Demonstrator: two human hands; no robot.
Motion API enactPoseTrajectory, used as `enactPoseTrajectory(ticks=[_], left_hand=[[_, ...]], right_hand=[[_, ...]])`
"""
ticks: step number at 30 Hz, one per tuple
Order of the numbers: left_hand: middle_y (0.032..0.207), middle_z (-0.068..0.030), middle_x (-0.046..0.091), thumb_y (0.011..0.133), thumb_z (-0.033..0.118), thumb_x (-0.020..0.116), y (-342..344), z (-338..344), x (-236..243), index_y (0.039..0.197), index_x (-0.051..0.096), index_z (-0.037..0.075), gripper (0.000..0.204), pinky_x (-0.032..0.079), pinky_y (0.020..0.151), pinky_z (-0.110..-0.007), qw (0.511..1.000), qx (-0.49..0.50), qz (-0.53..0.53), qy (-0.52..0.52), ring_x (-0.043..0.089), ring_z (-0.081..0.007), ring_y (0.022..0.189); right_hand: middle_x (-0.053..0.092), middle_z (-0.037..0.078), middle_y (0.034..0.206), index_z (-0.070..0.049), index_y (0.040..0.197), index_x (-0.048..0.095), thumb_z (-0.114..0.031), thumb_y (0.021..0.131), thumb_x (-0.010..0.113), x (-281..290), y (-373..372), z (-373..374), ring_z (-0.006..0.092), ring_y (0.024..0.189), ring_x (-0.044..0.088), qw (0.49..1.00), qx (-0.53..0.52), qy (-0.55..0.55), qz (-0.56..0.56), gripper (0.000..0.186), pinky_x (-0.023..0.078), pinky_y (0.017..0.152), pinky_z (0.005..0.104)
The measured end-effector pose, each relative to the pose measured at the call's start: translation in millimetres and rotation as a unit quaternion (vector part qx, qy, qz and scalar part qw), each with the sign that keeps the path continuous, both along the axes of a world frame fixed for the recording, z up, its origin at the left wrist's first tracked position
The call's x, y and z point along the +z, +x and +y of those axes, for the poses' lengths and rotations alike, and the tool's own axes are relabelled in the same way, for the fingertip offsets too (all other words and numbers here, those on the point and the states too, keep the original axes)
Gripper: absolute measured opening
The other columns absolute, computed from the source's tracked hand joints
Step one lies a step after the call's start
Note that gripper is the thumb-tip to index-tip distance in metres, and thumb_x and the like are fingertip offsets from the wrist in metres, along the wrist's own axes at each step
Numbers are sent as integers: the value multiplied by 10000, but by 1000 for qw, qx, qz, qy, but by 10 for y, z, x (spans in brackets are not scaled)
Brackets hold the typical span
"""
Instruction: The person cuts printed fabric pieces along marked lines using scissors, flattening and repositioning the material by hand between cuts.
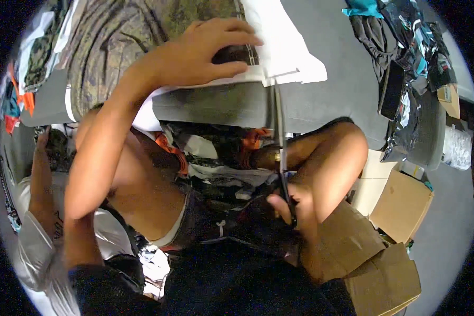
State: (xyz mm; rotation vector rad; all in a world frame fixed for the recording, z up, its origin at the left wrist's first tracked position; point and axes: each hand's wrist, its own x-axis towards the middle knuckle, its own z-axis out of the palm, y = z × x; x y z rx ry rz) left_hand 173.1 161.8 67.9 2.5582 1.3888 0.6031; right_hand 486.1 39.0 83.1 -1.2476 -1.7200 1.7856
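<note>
My left hand (210, 52) reaches over the camouflage cloth (126, 37) on the grey table, fingers apart and holding nothing. Its fingertips are over the cloth's edge, beside a white piece of material (287, 42); whether that is paper or fabric I cannot tell. In my right hand (295, 203), low in front of my lap, is a long pair of scissors (279, 121). Their blades point away from me, the tips by the white material's near edge. Motion blurs the right fingers, and the scissor handles are partly hidden.
Packaged dark and teal garments (424, 39) and a phone (392, 90) lie on the table (342, 95) at right. Cardboard boxes (403, 205) stand at lower right. More clothes (210, 147) fill the space beneath the table. Another person in a white shirt (39, 253) sits close at left.
</note>
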Motion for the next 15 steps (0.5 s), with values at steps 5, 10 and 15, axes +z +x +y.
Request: enactPoseTrajectory(ticks=[5, 10, 15], left_hand=[[1023, -44, 647, 870, 286, 616, 56, -134, 346, 1059, 662, 80, 284, 442, 833, -325, 936, -75, -248, -239, 581, -206, 903], [1015, -49, 646, 867, 273, 613, 329, -361, 629, 1066, 656, 75, 284, 444, 820, -319, 940, -87, -244, -222, 577, -204, 884], [1007, -55, 645, 863, 260, 609, 401, -646, 811, 1072, 650, 69, 285, 446, 807, -313, 946, -73, -248, -195, 574, -202, 865]], right_hand=[[525, 17, 497, -40, 630, 561, -81, 877, 567, -78, 212, 23, 94, 408, 440, 996, -84, -6, 17, 250, 349, 399, 209], [511, 13, 477, -49, 596, 545, -73, 868, 579, 9, 206, 49, 92, 400, 427, 987, -147, 47, 50, 276, 336, 400, 209], [502, 4, 469, -53, 590, 540, -80, 865, 594, -102, 195, -41, 89, 400, 413, 984, -141, 93, 63, 281, 322, 404, 208]])
